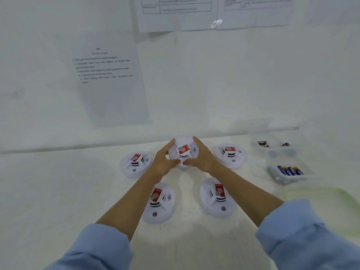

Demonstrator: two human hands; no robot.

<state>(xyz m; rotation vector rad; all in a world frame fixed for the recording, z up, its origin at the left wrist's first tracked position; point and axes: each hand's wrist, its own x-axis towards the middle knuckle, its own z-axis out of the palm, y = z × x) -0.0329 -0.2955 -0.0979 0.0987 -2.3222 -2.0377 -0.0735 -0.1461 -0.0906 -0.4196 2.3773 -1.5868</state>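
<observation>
Left hand (pixel 163 161) and right hand (pixel 202 158) clasp the smoke detector (pixel 183 152), face up, button seemingly nearward.

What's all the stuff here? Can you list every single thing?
held alarm: 1, white with red sticker, back middle of table
other alarms: 4, white with red stickers, two beside it, two nearer
blue batteries: about 4, blue and yellow, tray's near part
dark batteries: looks like 2, dark, tray's far part
tray: 1, clear, right of table
table: 1, white, under everything
papers: 3, white, on the wall
sleeves: 2, light blue, bottom corners
left hand: 1, grips held alarm's left side
right hand: 1, grips its right side
</observation>
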